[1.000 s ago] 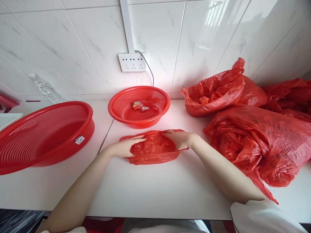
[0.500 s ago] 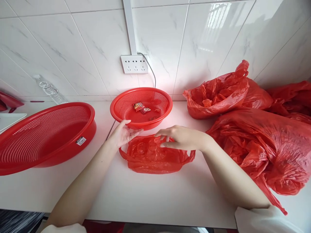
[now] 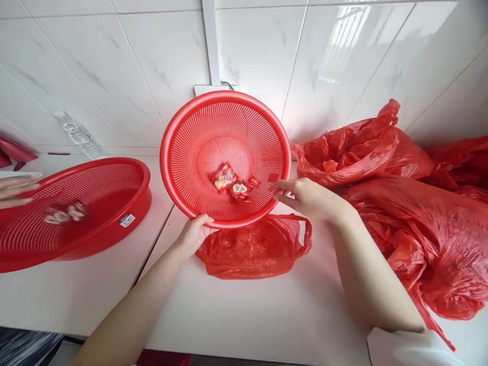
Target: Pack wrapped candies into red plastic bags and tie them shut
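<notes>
A red plastic colander is raised off the table and tilted, its open side facing me. Small wrapped snack packets lie together low inside it. My left hand grips the lower left rim, thumb over the edge. At the lower right rim, my right hand has loosely bent fingers, the tips overlapping the rim; no object shows in them. Below the colander, a red plastic bag with loop handles lies open on the table, its far part hidden.
Another person's hand is over a larger red colander at left, with blurred packets inside. Full red bags crowd the right. A clear bottle leans by the tiled wall.
The colander has been lifted and tipped toward me, its packets sliding lower. My left hand has taken its rim; my right has moved right and up. Another hand and packets appeared at left.
</notes>
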### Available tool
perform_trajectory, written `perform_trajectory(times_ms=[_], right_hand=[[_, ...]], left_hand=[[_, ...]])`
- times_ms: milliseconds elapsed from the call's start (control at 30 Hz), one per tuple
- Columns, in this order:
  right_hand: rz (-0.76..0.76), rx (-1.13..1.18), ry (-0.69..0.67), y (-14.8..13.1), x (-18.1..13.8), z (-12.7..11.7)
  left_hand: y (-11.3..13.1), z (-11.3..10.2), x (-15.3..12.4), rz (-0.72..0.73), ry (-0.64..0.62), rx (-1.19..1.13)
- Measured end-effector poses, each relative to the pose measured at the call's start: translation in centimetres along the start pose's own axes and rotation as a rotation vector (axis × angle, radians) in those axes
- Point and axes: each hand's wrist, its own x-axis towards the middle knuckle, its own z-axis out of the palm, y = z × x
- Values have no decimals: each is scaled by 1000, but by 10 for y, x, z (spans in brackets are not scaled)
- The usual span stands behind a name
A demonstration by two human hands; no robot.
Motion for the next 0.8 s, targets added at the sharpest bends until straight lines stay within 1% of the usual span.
perform_trajectory(times_ms=[133,200,300,400,500,567,700,800], right_hand=[[36,-105,54,7,8,10],[-9,-122,39,4,15,23],[-99,-100,-3,-2,26,47],[-171,-127,59,-6,33,69],[-163,-123,125,-12,34,76],[-156,-75,92,-16,33,73],[-303,48,-78,-22,30,71],[-357,148,-141,-23,31,74]], left_hand=[[-6,4,-4,-19,-67,-19],[-9,7,-6,-25,-105,-43],[-11,10,-10,-13,-110,-47],[-11,13,-13,-18,-90,-37],[-12,15,-15,-41,-87,-44],[-12,15,-15,-44,-104,-57],[-11,13,-13,-67,-135,-58],[-7,10,-10,-47,-117,-86]])
